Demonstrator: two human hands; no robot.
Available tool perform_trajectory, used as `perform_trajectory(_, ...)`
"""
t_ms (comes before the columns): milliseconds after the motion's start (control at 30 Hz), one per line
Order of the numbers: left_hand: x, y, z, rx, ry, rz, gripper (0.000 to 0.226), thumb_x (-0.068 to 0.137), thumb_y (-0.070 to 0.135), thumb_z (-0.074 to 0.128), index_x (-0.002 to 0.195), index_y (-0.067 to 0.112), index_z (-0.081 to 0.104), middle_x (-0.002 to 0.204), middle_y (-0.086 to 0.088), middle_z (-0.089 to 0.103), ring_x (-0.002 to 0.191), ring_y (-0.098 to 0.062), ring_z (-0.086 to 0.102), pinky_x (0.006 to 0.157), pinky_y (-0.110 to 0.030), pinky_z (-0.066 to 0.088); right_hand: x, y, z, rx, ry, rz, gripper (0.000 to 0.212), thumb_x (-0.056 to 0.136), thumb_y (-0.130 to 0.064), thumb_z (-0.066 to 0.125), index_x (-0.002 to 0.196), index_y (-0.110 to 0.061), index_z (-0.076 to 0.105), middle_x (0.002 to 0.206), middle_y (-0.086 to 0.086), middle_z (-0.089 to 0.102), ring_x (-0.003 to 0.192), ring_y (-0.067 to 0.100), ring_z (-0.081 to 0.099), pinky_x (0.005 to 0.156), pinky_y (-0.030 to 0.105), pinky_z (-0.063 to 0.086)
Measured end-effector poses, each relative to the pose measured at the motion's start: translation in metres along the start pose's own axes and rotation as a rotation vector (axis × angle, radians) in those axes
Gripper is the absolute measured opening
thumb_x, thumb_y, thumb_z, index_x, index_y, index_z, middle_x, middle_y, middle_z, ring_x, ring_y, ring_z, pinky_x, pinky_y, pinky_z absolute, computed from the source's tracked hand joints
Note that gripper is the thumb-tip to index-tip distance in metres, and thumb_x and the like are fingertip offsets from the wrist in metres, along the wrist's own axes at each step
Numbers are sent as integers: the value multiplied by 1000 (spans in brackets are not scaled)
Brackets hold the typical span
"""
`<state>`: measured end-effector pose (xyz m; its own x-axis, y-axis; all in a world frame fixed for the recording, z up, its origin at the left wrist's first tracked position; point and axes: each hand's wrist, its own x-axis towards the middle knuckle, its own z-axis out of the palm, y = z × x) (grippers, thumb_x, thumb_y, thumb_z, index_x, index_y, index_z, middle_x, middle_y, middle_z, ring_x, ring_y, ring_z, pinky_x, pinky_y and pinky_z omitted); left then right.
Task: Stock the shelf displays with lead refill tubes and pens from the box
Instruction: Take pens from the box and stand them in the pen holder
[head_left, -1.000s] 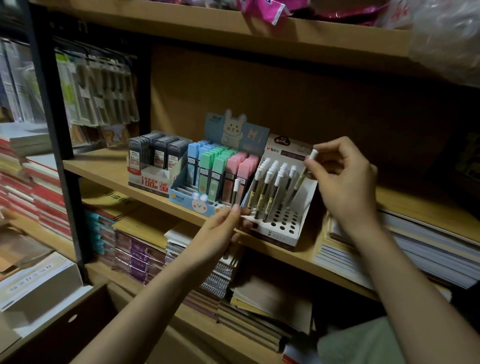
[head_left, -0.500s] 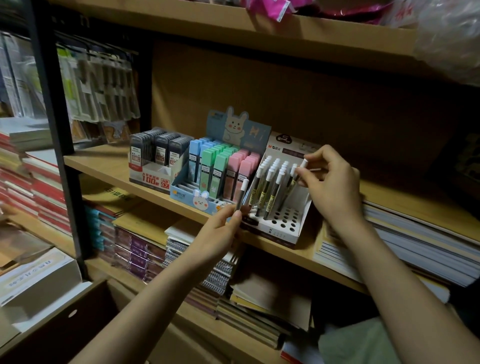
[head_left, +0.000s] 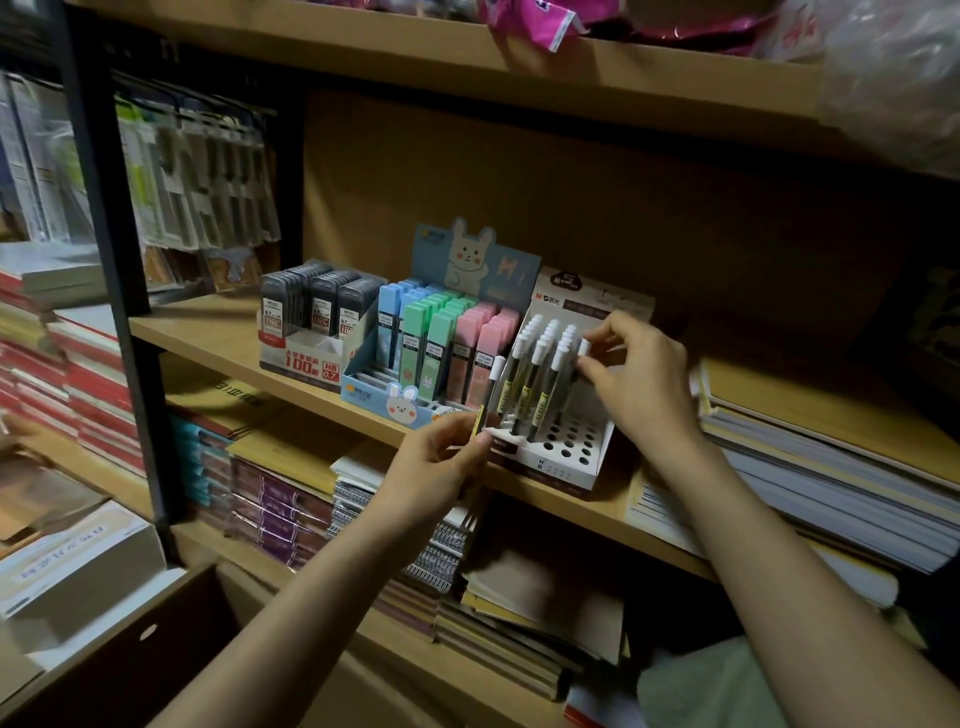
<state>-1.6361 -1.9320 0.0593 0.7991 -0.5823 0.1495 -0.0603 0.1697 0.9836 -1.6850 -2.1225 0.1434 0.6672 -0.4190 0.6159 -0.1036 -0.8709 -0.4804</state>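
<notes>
1. Far left on the wooden shelf (head_left: 208, 332) stands a white display box (head_left: 306, 361) marked "100" and "HB 0.7", packed with three rows of dark grey lead refill cases (head_left: 317, 304), all upright.
2. Just to its right, touching it, sits the blue rabbit display (head_left: 400, 405) with a rabbit backboard; blue, green and pink lead cases (head_left: 441, 338) fill it in upright rows, and its near slots look partly unfilled.
3. Next along, the white perforated display (head_left: 566, 452) holds white-capped tubes (head_left: 540, 358) standing in its far holes, leaning slightly back, while several near holes are open.
4. Left hand (head_left: 441, 462) comes up from below, near the front edge of the shelf, thumb and fingertips pinching the lower end of one white-capped tube (head_left: 491, 395), which stands almost upright between the rabbit display and the perforated one.
5. Right hand (head_left: 639, 384) reaches in from the right, wrist bent, fingers curled over the right side of the perforated display, fingertips pinching another tube (head_left: 583, 347) at its white cap, in the rightmost row.
6. The two hands are near each other but apart, the standing tubes between them.
7. Right of the displays, stacks of notebooks (head_left: 831, 467) lie flat on the same shelf.
</notes>
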Motion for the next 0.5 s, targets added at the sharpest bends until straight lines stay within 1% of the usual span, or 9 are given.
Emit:
perform_trajectory(67,1,0,-2,-3,-1,1,17,96,21,56,106,22,70,81,7,67,71,-3,60,56,-16,44,-4,-1,-3,-15,22,-31,23,87,-19,71,109,-19,66,112,0,61,87,5,59,64,6,39)
perform_trajectory(100,1,0,-3,-18,-2,3,17,95,21,58,105,21,71,85,4,69,73,-4,62,57,-17,46,-6,-2,-6,-9,58,-48,28,87,-20,70,114,-20,65,112,-2,58,81,-2,57,61,5,42)
perform_trajectory(133,1,0,-4,-39,-5,6,16,94,21,59,104,20,72,88,0,71,73,-4,64,58,-17,47,-8,-4,-10,7,106,-75,30,88,-21,70,117,-21,64,110,-4,56,78,-6,54,60,4,44)
perform_trajectory(167,1,0,-4,-56,-10,12,15,93,20,61,102,19,72,88,-2,71,73,-5,65,58,-18,48,-11,-6,-13,36,149,-106,29,89,-21,69,117,-21,63,109,-6,56,78,-7,54,63,5,48)
perform_trajectory(200,1,1,-4,-64,-13,16,14,92,21,62,100,18,73,86,-2,71,73,-7,65,60,-19,49,-14,-8,-15,88,164,-129,26,90,-21,67,116,-22,63,107,-7,58,79,-4,57,65,10,52)
perform_trajectory(267,1,2,-2,-79,-14,15,14,90,23,63,97,18,74,82,-2,69,76,-12,63,64,-27,50,-20,-14,-18,264,98,-121,22,90,-19,66,112,-22,63,100,-6,62,80,5,64,65,20,57)
perform_trajectory(333,0,3,1,-106,-32,10,15,89,24,64,98,18,74,84,-5,68,78,-15,63,64,-29,49,-26,-19,-16,409,-41,-72,25,89,-16,67,113,-21,63,97,-6,65,83,8,68,65,22,58)
perform_trajectory(433,-2,8,5,-95,-34,35,17,88,20,65,102,17,73,91,-13,70,77,-13,64,61,-23,49,-34,-27,-10,508,-211,-31,37,84,-15,73,119,-24,62,97,-5,70,91,8,69,77,28,59)
perform_trajectory(500,-4,12,9,-84,14,82,19,85,13,68,103,14,72,88,-14,70,71,-8,64,57,-16,47,-38,-31,-6,564,-235,-27,41,79,-15,78,116,-24,63,94,-1,73,90,10,71,80,33,60)
